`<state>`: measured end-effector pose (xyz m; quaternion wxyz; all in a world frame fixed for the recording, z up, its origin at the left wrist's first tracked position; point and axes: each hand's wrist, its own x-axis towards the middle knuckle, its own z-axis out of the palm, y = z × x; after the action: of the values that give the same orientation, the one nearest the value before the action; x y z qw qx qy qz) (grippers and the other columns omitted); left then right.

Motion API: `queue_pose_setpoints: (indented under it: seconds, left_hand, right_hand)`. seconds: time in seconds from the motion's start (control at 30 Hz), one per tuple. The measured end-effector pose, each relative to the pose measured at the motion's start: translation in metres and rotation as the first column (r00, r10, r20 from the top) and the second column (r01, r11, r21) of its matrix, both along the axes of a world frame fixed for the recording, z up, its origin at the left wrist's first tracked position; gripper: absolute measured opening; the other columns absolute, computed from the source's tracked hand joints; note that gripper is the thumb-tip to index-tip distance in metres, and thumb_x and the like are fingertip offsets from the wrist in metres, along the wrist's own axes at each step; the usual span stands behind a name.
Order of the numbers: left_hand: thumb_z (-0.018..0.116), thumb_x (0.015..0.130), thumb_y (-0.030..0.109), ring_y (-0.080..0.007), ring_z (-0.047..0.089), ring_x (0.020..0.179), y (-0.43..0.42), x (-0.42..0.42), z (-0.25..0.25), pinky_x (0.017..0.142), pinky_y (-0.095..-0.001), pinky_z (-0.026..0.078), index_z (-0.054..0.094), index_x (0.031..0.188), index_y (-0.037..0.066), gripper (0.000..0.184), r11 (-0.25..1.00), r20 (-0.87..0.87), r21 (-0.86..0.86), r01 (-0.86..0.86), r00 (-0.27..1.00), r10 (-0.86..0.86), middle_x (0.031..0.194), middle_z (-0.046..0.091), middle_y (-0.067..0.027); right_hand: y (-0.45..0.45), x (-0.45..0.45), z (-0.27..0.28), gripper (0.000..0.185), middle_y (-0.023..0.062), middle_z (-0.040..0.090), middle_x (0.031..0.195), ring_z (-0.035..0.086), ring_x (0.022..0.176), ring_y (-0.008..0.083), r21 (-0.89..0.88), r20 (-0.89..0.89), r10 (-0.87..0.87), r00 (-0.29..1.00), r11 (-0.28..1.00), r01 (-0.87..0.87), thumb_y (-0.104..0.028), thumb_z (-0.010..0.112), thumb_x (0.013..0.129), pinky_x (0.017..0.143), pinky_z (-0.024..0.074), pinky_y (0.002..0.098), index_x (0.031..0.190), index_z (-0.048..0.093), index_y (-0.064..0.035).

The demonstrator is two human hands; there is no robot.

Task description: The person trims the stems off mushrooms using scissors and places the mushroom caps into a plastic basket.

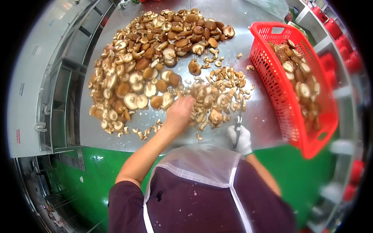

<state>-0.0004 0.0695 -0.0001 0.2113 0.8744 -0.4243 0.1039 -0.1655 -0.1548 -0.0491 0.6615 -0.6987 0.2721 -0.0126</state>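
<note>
My bare left hand (181, 112) reaches over the steel table, between the whole shiitake mushrooms (136, 79) and a heap of cut mushroom stems (227, 81). Its fingers point down and away from the camera and are blurred, so whether they hold anything is hidden. In a white glove, my right hand (243, 140) grips a pair of scissors (238, 127) by the handles at the table's near edge. The blades point away from me, beside the stems' right side. A larger pale brown clump (215, 115) lies among the stems, left of the scissors.
A red plastic basket (272, 91) stands tilted at the right, with mushrooms (301, 77) inside. The steel table (260, 128) is wet. A clear plastic bag (272, 7) lies at the far right edge. Metal shelving (64, 89) lines the left; the floor (97, 174) is green.
</note>
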Motion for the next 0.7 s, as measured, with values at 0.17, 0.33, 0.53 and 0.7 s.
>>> queue_pose_setpoints:
  seconds: [0.17,0.33,0.53,0.7]
  left_hand:
    - [0.051,0.081,-0.004,-0.0257,0.061,0.097,-0.051,0.029,0.030,0.080,-0.0350,0.051,0.048,0.112,0.000,0.032,0.993,-0.281,-0.112,0.049,0.956,-0.079,0.109,0.061,-0.0161]
    - [0.054,0.089,0.008,-0.0254,0.061,0.097,-0.187,0.051,0.087,0.085,-0.0377,0.053,0.037,0.127,-0.005,0.043,0.698,-0.793,-0.571,-0.431,0.069,-0.606,0.114,0.054,-0.0194]
    - [0.072,0.077,0.039,-0.0332,0.030,0.134,-0.206,0.077,0.083,0.108,-0.0398,0.034,0.025,0.143,0.001,0.090,0.962,-0.289,-0.226,0.154,0.932,-0.218,0.144,0.027,-0.0232]
    - [0.074,0.075,0.024,-0.0382,0.052,0.108,-0.120,0.135,-0.024,0.086,-0.0403,0.049,0.037,0.138,0.013,0.074,0.848,-0.183,0.255,-0.465,0.838,0.515,0.132,0.038,-0.0266]
  right_hand:
    - [0.001,-0.012,-0.011,0.008,-0.0035,0.057,0.067,0.049,0.061,0.0035,0.004,0.004,-0.060,0.998,0.998,0.060,-0.010,0.066,0.083,0.056,0.0424,0.0200,0.083,0.063,-0.0024]
    - [0.000,-0.014,-0.014,0.008,-0.0028,0.057,0.067,0.050,0.061,0.0047,-0.183,0.084,-0.017,0.996,0.983,0.032,-0.009,0.067,0.080,0.058,0.0445,0.0222,0.082,0.064,-0.0025]
    - [-0.003,-0.019,-0.028,0.010,-0.0015,0.058,0.067,0.052,0.062,0.0061,-0.070,0.033,-0.036,0.999,0.997,0.039,-0.011,0.069,0.078,0.060,0.0460,0.0241,0.082,0.064,-0.0029]
    - [0.000,-0.021,-0.036,0.010,0.0015,0.061,0.069,0.055,0.062,0.0081,-0.109,0.161,-0.052,0.986,0.992,0.070,-0.010,0.069,0.078,0.061,0.0476,0.0253,0.083,0.064,-0.0028]
